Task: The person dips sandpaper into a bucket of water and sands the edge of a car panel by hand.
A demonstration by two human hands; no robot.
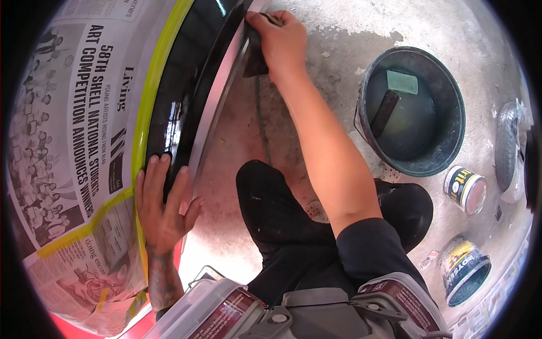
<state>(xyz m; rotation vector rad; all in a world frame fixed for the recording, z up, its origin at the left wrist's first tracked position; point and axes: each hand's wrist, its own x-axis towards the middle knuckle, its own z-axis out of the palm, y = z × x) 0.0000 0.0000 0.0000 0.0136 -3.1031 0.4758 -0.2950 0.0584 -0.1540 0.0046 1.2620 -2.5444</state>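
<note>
My left hand [165,204] lies with fingers stretched out on a glossy black panel [179,101], its fingertips on the panel and the palm by the yellow tape. Farther up, my right hand [282,45] is closed around a dark sheet of sandpaper [255,59] at the panel's outer edge. Part of the sheet hangs below the fingers, and a folded tan piece shows at the top. Along that edge runs a pale pinkish strip [217,85]. Yellow masking tape [155,79] borders the black panel, holding newspaper [62,130] over the surface on the left.
On the concrete floor at right stands a black bucket [457,113] of cloudy water, with a green block [402,82] and a dark bar [385,112] in it. A paint can [473,195], a small tub [471,282] and a grey shoe [508,150] are nearby. A grey respirator [316,311] crosses the lower edge.
</note>
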